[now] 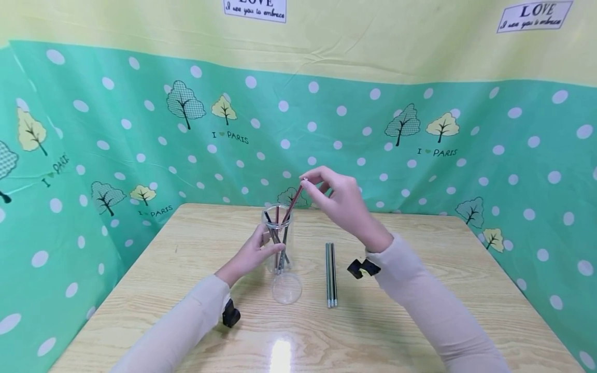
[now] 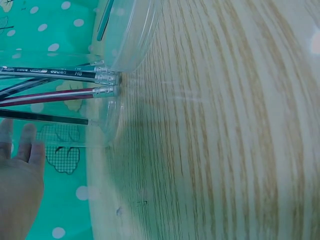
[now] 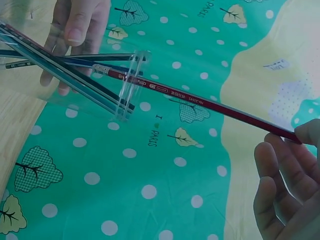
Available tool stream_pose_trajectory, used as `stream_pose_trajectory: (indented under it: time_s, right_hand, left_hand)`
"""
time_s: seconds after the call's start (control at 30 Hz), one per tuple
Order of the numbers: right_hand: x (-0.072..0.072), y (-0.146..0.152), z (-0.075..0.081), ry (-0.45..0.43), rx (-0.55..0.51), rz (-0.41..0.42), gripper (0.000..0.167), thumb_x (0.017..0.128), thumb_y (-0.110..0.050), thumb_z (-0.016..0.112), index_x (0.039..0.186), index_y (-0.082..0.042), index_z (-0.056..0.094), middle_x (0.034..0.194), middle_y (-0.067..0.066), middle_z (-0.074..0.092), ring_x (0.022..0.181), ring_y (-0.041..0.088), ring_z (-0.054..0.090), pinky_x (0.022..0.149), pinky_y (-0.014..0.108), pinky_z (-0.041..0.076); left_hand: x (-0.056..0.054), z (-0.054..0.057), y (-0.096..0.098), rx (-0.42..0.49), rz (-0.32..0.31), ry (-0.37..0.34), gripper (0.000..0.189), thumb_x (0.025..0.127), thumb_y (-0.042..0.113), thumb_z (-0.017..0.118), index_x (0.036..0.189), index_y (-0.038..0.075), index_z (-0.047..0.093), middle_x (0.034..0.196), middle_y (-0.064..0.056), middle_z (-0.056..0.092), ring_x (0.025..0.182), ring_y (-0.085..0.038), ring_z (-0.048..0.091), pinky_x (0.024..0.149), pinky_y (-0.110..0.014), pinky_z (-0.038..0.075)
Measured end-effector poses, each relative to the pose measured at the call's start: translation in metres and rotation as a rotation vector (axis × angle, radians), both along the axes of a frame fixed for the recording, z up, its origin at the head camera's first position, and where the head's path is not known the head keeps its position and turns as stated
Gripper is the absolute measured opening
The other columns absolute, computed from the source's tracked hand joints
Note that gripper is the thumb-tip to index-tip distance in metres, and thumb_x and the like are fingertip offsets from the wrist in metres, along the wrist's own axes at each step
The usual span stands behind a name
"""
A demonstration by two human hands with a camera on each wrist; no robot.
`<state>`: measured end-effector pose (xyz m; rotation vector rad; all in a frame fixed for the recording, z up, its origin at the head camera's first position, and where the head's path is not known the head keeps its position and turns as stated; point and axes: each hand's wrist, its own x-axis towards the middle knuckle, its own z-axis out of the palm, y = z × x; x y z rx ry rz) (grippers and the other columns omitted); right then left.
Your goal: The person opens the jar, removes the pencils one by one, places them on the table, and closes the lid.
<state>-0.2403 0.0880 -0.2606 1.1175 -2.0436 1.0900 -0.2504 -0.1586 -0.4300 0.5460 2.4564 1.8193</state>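
My left hand [image 1: 252, 252] grips a clear jar [image 1: 290, 242] standing on the table, its thumb across the front. Several dark and red pencils [image 3: 75, 75] lean inside the jar, and their metal-capped ends rest near its bottom in the left wrist view. Above the rim, my right hand [image 1: 342, 202] pinches the top of a dark red pencil [image 3: 210, 106] between thumb and fingertips. That pencil slants down through the jar's mouth, its metal-capped end inside. Fingers of the left hand [image 3: 82, 25] show through and beside the jar's wall in the right wrist view.
A round clear lid [image 1: 286, 288] lies on the table in front of the jar. To its right, a few pencils [image 1: 331, 274] lie side by side. Behind the wooden table [image 1: 420, 311] hangs a green and yellow cloth [image 1: 336, 129] with dots and trees.
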Motion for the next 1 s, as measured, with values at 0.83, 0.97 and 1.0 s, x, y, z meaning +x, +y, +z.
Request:
stream_pose_trajectory:
  time_s: [0.83,0.97,1.0]
  right_hand:
    - [0.004,0.024,0.014,0.067,-0.138,0.004,0.013,0.099,-0.009,0.064,0.109,-0.003,0.069,0.094,0.007,0.071,0.060,0.010,0.063,0.048,0.025,0.052]
    - [0.004,0.028,0.016,0.089,-0.153,-0.007,0.013,0.099,-0.008,0.065,0.109,-0.002,0.069,0.094,0.008,0.071,0.059,0.013,0.064,0.047,0.025,0.051]
    - [0.005,0.029,0.017,0.094,-0.154,-0.014,0.013,0.098,-0.008,0.065,0.109,-0.002,0.070,0.094,0.007,0.072,0.059,0.014,0.064,0.048,0.025,0.051]
  left_hand:
    - [0.001,0.000,0.001,-0.012,-0.005,0.007,0.070,0.097,0.025,0.069,0.153,0.018,0.028,0.151,-0.028,0.039,0.140,-0.043,0.036,0.114,-0.063,0.025]
    - [0.002,0.001,0.000,-0.019,-0.010,0.012,0.071,0.098,0.025,0.068,0.154,0.016,0.026,0.151,-0.029,0.039,0.140,-0.045,0.036,0.113,-0.064,0.025]
    - [0.002,0.002,0.000,-0.020,-0.012,0.013,0.071,0.098,0.024,0.068,0.154,0.016,0.026,0.151,-0.029,0.039,0.140,-0.045,0.036,0.113,-0.064,0.025]
